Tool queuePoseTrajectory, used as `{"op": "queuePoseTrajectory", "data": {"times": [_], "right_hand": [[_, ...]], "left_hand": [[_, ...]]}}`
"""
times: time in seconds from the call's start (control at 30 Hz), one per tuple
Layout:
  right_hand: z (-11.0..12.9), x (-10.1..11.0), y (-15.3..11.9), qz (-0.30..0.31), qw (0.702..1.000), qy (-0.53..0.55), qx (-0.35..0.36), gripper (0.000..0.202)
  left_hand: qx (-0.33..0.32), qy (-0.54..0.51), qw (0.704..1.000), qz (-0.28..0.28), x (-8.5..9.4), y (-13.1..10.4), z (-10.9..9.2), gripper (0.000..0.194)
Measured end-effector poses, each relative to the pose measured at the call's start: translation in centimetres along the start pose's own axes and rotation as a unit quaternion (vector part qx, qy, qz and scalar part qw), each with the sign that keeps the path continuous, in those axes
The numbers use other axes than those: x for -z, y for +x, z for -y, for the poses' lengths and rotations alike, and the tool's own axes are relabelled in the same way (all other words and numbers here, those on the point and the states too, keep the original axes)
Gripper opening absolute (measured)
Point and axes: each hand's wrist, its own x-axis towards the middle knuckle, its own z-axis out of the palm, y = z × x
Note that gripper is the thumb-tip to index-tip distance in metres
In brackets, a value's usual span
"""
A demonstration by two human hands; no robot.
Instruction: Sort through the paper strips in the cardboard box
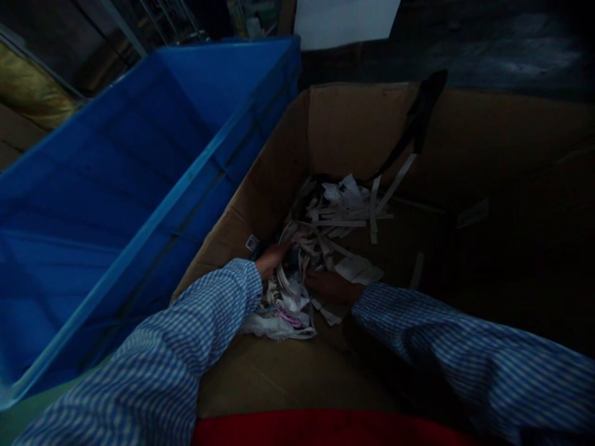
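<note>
A heap of white scraps (320, 248) lies at the bottom of the cardboard box (353, 118) — the left hand (272, 260) closes its fingers on some strips, the right hand (332, 287) rests flat among them. A blue bin (139, 167) stands just beside.

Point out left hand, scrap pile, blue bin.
left hand (271, 259), head view, on the knuckles, among the scraps.
scrap pile (325, 229), head view, on white strips mid-pile, inside the cardboard box (353, 118).
blue bin (153, 161), head view, on its inner wall.
</note>
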Motion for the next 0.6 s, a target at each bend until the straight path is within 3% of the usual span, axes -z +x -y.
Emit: {"op": "queuePoseTrajectory", "data": {"times": [0.27,0.43,0.6], "right_hand": [[0.2,0.8,-0.7,0.004,0.997,0.008,0.072,0.027],[0.4,-0.1,0.4,0.030,0.993,0.021,0.115,0.023],[-0.1,-1.4,0.8,0.031,0.995,0.033,0.086,0.026]], "left_hand": [[-0.010,0.060,0.998,0.017,0.8,0.4,-0.4,0.029],[-0.005,0.070,0.997,0.012,1.1,0.5,-0.7,0.029],[0.013,0.070,0.997,0.031,1.3,0.6,-0.6,0.031]]}}
